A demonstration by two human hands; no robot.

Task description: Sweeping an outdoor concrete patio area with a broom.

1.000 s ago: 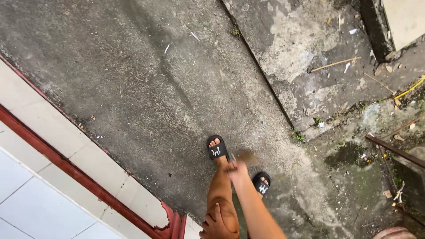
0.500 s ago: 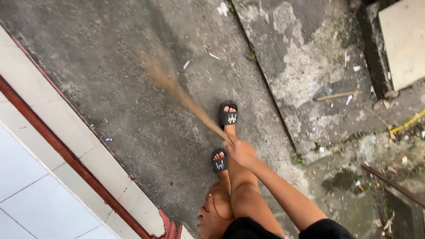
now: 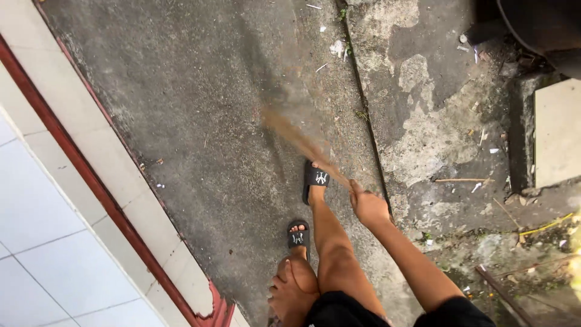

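We see a stick broom (image 3: 302, 142), blurred brown, slanting from our right hand (image 3: 368, 208) up and to the left over the grey concrete ground (image 3: 200, 121). The right hand's fingers are curled tight around the broom's lower end, just beside our forward foot in a black sandal (image 3: 316, 179). Our left hand (image 3: 292, 292) rests on the left knee, its fingers spread loosely over the knee and holding nothing. The other foot, in a matching sandal (image 3: 297, 235), stands a little behind. Small scraps of litter (image 3: 336, 47) lie near a crack in the concrete, beyond the broom's tip. To the left runs a red painted edge (image 3: 72, 163) bordering white floor tiles (image 3: 42, 254). A pale slab (image 3: 557, 133) lies at far right.
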